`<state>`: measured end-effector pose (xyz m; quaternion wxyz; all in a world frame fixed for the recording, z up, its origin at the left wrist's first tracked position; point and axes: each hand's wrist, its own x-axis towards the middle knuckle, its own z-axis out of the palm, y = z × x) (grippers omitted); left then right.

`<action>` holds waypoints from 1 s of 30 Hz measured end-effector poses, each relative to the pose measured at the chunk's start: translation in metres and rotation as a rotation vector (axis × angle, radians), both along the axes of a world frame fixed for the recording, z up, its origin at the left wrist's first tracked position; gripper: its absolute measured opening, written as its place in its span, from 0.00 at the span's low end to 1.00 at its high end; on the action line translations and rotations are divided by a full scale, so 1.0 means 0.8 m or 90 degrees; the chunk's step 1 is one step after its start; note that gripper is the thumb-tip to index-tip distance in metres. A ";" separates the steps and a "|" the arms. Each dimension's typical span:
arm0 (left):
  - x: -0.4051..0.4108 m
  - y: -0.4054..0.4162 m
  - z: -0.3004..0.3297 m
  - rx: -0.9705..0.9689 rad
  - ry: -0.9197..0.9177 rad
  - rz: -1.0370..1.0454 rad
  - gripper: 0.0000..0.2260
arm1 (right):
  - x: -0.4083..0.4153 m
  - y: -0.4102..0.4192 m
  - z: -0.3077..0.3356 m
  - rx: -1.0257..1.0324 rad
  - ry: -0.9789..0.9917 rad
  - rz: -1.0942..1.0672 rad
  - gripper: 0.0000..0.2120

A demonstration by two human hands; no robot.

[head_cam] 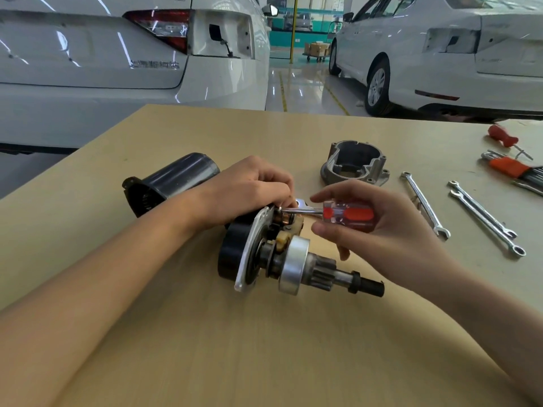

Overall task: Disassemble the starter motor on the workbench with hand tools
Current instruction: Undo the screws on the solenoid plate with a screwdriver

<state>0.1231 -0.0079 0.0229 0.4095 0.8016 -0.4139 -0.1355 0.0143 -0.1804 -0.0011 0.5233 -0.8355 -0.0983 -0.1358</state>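
Note:
The starter motor's drive assembly lies on the wooden workbench, with its silver plate, clutch drum, pinion gear and black shaft end pointing right. My left hand rests on top of its upper part, fingers curled down around it near the lever. My right hand grips a short screwdriver with a clear and red handle. Its metal shaft points left into the mechanism just under my left fingers. The dark cylindrical motor housing lies behind my left wrist.
An aluminium nose housing stands behind my right hand. Three combination wrenches lie to the right. A hex key set in an orange holder and a red-handled screwdriver sit at the far right. White cars stand beyond the bench.

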 end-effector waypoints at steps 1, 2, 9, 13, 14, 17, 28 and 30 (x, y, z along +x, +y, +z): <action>0.000 0.000 0.000 0.000 0.000 -0.001 0.08 | 0.000 0.000 -0.001 -0.015 0.011 0.005 0.14; 0.000 0.000 0.000 0.000 0.000 -0.002 0.08 | 0.000 -0.001 -0.002 -0.026 0.017 0.007 0.15; 0.002 0.000 -0.001 0.003 -0.006 0.004 0.09 | 0.001 0.002 -0.004 0.008 -0.003 -0.002 0.14; 0.003 -0.001 -0.001 -0.001 -0.005 0.000 0.08 | -0.001 0.004 -0.001 -0.111 -0.138 -0.053 0.09; 0.003 -0.001 -0.001 -0.004 -0.008 0.000 0.08 | 0.000 0.003 0.000 -0.138 -0.167 -0.060 0.09; 0.003 -0.001 -0.001 -0.004 -0.009 -0.009 0.09 | 0.001 0.000 -0.003 -0.235 -0.247 -0.064 0.12; 0.004 0.000 -0.002 0.013 0.007 -0.020 0.09 | 0.000 -0.004 0.002 -0.343 -0.201 -0.081 0.15; 0.005 0.001 -0.003 0.012 0.014 -0.027 0.09 | 0.000 -0.003 0.003 -0.208 -0.156 -0.107 0.15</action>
